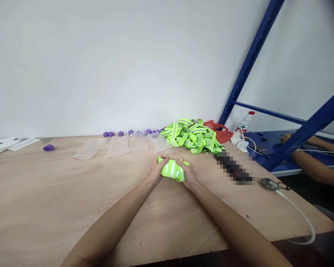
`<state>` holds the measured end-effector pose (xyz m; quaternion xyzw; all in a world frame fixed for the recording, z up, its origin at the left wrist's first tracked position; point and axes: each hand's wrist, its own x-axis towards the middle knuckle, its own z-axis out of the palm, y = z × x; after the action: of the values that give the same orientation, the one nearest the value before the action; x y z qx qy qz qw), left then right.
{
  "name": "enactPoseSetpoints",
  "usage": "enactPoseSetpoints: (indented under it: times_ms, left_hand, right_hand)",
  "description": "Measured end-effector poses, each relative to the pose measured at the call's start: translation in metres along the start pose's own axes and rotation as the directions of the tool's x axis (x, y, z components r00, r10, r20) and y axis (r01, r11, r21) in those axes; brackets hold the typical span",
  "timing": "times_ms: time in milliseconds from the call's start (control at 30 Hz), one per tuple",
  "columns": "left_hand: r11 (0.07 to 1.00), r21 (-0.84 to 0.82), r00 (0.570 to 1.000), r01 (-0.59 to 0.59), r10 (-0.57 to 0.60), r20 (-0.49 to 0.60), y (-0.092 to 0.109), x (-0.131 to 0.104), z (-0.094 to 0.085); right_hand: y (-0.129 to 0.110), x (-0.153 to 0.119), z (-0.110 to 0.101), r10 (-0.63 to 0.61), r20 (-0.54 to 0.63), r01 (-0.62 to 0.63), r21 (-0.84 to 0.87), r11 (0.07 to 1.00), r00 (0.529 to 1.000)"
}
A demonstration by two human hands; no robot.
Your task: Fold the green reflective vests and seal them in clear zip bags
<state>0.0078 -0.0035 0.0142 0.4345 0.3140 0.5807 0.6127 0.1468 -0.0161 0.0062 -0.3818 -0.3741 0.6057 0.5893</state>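
Observation:
A folded bundle of neon-green reflective strap (172, 170) with pale stripes is held just above the wooden table. My left hand (157, 170) grips its left end, thumb on top. On the right end, my right hand (188, 172) is closed with its thumb pressed over the strap. The undersides of both hands are hidden. Behind them lies a tangled heap of the same green reflective straps (193, 136). Clear plastic zip bags (118, 145) lie flat on the table to the left of the heap.
Purple caps (120, 134) line the wall, and a purple cup-like piece (48, 148) lies left. To the right are a red plastic bag (222, 134), a blurred dark object (233, 168), a round cabled device (268, 184) and a bottle (245, 123). Another person's arms (314, 163) show beyond the blue frame (250, 55).

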Motion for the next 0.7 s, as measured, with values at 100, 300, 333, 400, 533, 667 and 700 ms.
enactPoseSetpoints:
  times_ms: [100,300,333,400,533,667,700]
  left_hand:
    - [0.999,-0.049,1.0,0.01,-0.009,0.018,0.002,-0.0004,0.0012]
    - [0.997,-0.071,1.0,0.007,-0.005,0.029,0.0048,-0.0008,0.0001]
    - [0.998,-0.067,0.999,0.007,-0.004,0.034,0.0057,-0.0011,0.0003]
    - [0.999,-0.052,0.999,0.005,-0.002,0.047,0.0073,-0.0017,0.0006]
    - [1.0,0.011,0.997,-0.003,0.003,0.074,0.0082,0.0003,-0.0006]
    - [0.991,0.124,0.997,-0.047,0.04,0.059,0.0065,0.0044,-0.0042]
    - [0.986,0.157,0.997,-0.063,0.056,0.048,0.0061,0.0048,-0.0049]
  right_hand:
    - [0.0022,0.0018,-0.0002,0.022,0.024,-0.023,0.041,0.999,0.999]
    - [0.0019,0.0017,0.002,0.052,0.09,-0.06,0.084,0.995,0.995]
    - [0.0011,0.0011,0.0024,0.058,0.105,-0.067,0.084,0.994,0.993]
    - [-0.0011,0.0,0.0029,0.081,0.156,-0.096,0.089,0.991,0.984]
    - [-0.0035,-0.0008,0.0015,0.176,0.31,-0.212,0.087,0.973,0.934]
    - [-0.0002,0.0021,-0.0005,0.213,0.252,-0.244,0.096,0.965,0.944]
    - [0.0007,0.0029,-0.0008,0.206,0.227,-0.233,0.101,0.967,0.952]
